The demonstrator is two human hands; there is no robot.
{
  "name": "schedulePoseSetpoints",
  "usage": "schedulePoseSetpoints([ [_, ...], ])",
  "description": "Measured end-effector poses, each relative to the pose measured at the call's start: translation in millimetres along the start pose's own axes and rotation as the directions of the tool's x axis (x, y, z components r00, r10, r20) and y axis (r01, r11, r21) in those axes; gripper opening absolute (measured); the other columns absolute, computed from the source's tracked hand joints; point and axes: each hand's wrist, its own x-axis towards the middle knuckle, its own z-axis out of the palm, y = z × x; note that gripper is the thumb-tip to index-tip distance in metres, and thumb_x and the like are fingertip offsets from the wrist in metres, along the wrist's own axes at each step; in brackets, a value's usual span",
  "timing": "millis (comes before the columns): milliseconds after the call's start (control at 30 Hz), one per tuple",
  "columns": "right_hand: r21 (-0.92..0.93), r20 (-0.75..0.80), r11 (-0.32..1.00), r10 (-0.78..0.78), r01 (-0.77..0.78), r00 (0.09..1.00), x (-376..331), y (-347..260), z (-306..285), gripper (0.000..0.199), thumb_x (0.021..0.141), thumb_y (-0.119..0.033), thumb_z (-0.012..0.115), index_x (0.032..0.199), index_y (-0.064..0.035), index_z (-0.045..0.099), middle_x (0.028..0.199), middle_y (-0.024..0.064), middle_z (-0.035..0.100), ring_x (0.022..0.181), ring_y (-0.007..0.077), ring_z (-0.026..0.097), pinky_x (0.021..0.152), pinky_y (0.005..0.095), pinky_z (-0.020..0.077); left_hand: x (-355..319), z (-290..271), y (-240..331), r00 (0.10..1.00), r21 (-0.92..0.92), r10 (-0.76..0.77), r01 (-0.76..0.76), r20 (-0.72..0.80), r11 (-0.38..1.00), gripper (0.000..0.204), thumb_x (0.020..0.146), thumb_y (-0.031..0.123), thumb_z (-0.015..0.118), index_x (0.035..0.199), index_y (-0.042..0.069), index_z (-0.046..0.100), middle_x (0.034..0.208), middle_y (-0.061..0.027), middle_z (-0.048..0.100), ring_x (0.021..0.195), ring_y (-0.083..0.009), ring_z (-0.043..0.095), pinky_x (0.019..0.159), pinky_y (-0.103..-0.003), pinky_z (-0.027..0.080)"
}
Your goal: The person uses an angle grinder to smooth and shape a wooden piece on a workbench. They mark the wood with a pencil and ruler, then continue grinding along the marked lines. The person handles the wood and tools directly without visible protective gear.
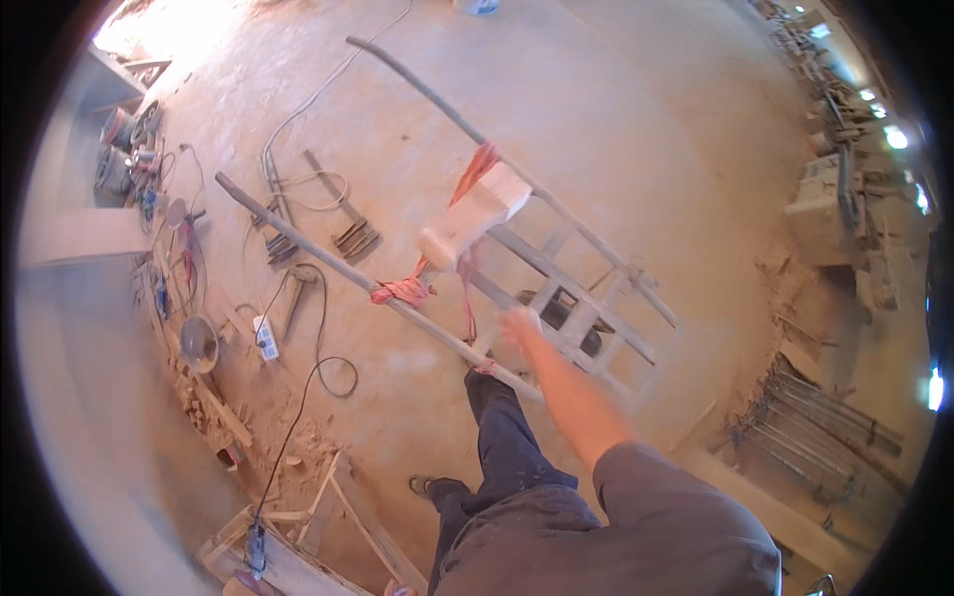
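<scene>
Dusty workshop floor (616, 129) below you. Your right hand (519, 325) hovers blurred above the wooden handcart (556, 288); finger spread unclear. A pale block (475, 217) lies just beyond your fingertips.

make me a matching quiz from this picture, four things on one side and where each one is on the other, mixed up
Things:
1. wooden block
2. orange cloth strip
3. metal bowl
4. right hand

Places:
A. on the floor at the left, beside the rubble
B. lying on the ladder's upper part, between its two rails
C. stretched out over the ladder's lower rungs
D. tied round the ladder's near rail

Right pairs: 1-B, 2-D, 3-A, 4-C
</scene>
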Motion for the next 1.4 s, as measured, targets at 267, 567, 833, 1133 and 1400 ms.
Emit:
schedulePoseSetpoints([
  [267, 0.045, -0.361, 0.998, -0.032, 0.052, 0.932, 108, -186, 136, 0.106, 0.074, -0.052, 0.086, 0.146, 0.0118, 0.043, 0.142, 0.0307, 0.058, 0.137, 0.0395, 0.056, 0.106, 0.0543, 0.0469, -6, -108, 142, 0.88, -0.577, -0.465, 0.332, -0.095, 0.746, 0.047, 0.102, 0.027, 0.062, 0.141, 0.0, 0.06, 0.128, -0.0223, 0.067, 0.118, -0.0312, 0.064, 0.105, -0.045, 0.049],
  [567, -0.272, -0.23, 0.943, -0.255, 0.19, 0.939, 142, -194, 203, 0.093, 0.072, -0.033, 0.081, 0.146, 0.0089, 0.044, 0.134, 0.0268, 0.061, 0.123, 0.0375, 0.062, 0.098, 0.0515, 0.0534, -7, -111, 235, 0.762, -0.817, -0.646, 0.347, -0.039, 0.459, 0.057, 0.096, 0.028, 0.069, 0.142, -0.005, 0.059, 0.116, -0.022, 0.073, 0.105, -0.0306, 0.072, 0.094, -0.042, 0.055],
  [833, -0.394, 0.321, 0.792, -0.357, 0.467, 0.877, 135, -144, 9, 0.085, 0.07, -0.017, 0.076, 0.146, 0.0064, 0.045, 0.126, 0.0233, 0.065, 0.111, 0.0357, 0.068, 0.091, 0.0489, 0.0593, -67, -65, 277, 0.694, -0.994, -0.72, 0.072, -0.008, 0.081, 0.062, 0.094, 0.031, 0.072, 0.142, -0.006, 0.06, 0.113, -0.0231, 0.076, 0.105, -0.0313, 0.076, 0.092, -0.04, 0.057],
  [1133, -0.579, 0.753, -0.328, -0.566, 0.746, 0.336, -40, -42, -61, 0.094, 0.054, 0.001, 0.083, 0.141, -0.0023, 0.049, 0.115, 0.0196, 0.068, 0.099, 0.0361, 0.07, 0.084, 0.0458, 0.0626, -15, 100, 269, 0.669, -0.992, -0.733, -0.106, -0.124, 0.071, 0.026, 0.096, 0.032, 0.068, 0.114, 0.012, 0.071, 0.104, -0.0195, 0.075, 0.098, -0.0421, 0.072, 0.086, -0.047, 0.057],
  [1400, -0.199, 0.934, -0.596, 0.125, 0.778, 0.334, -437, 40, 167, 0.093, 0.071, -0.027, 0.082, 0.155, -0.0116, 0.044, 0.142, 0.0251, 0.058, 0.135, 0.0431, 0.053, 0.11, 0.053, 0.0469, 11, 237, 199, 0.392, -0.899, -0.919, -0.414, -0.037, -0.14, 0.026, 0.093, 0.03, 0.067, 0.09, 0.005, 0.075, 0.092, -0.021, 0.075, 0.084, -0.0401, 0.075, 0.074, -0.048, 0.059],
])
